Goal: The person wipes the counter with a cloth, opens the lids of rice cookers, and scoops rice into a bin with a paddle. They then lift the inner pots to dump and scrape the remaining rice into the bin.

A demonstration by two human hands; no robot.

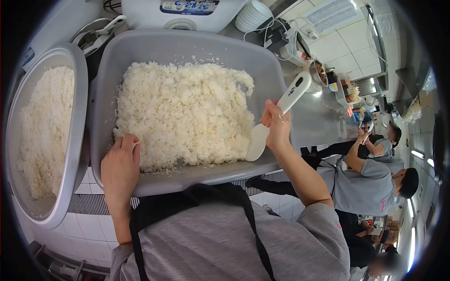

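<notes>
A broad layer of cooked white rice (183, 112) lies in a large grey tub (187, 42) in front of me. My right hand (279, 126) grips a white rice paddle (295, 91) low on its handle. The paddle's blade points down against the right edge of the rice, and its handle slants up and away. My left hand (121, 164) is at the tub's near left corner, fingers curled at the edge of the rice. A small white bit shows by its thumb; what the fingers hold, if anything, I cannot make out.
At the left, a second grey container (77, 154) holds more rice. White utensils (105, 35) lie behind it. Stacked white bowls (253, 16), cables and a metal container (318, 72) stand on the steel counter (309, 112). Several people in grey shirts (363, 187) are at the right.
</notes>
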